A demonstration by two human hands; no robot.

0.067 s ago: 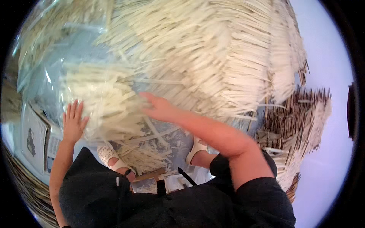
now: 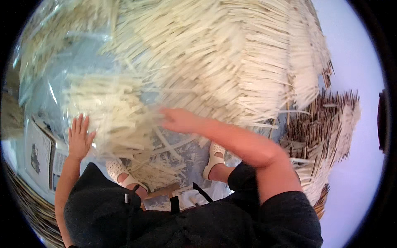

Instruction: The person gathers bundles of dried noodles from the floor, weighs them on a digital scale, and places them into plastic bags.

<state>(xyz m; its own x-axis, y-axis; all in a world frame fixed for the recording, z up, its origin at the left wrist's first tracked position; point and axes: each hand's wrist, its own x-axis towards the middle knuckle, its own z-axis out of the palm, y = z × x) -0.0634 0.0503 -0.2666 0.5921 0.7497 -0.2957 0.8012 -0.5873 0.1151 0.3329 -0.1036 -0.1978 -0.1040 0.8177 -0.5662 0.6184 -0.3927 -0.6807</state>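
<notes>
A bundle of pale, flat strips [image 2: 109, 97] lies in front of me on clear plastic sheeting [image 2: 49, 93], its ends pointing left and right. Flat against the bundle's near left edge rests my left hand [image 2: 80, 138], with the fingers spread. Just beyond the bundle's right end hovers my right hand [image 2: 180, 120]. Motion smears its fingers, so I cannot see whether anything is between them. Beyond it, a wide heap of similar strips [image 2: 264, 62] spreads in overlapping rows.
Loose strips [image 2: 159, 171] litter the floor between my white shoes [image 2: 214, 159]. Dark-ended strips [image 2: 318, 124] are stacked at the right, beside the pale wall [image 2: 351, 53]. Long brown stalks [image 2: 35, 206] lie at lower left, near a printed carton [image 2: 37, 153].
My right hand has shifted slightly right, away from the bundle's end. My left hand stays nearly in place on the strips.
</notes>
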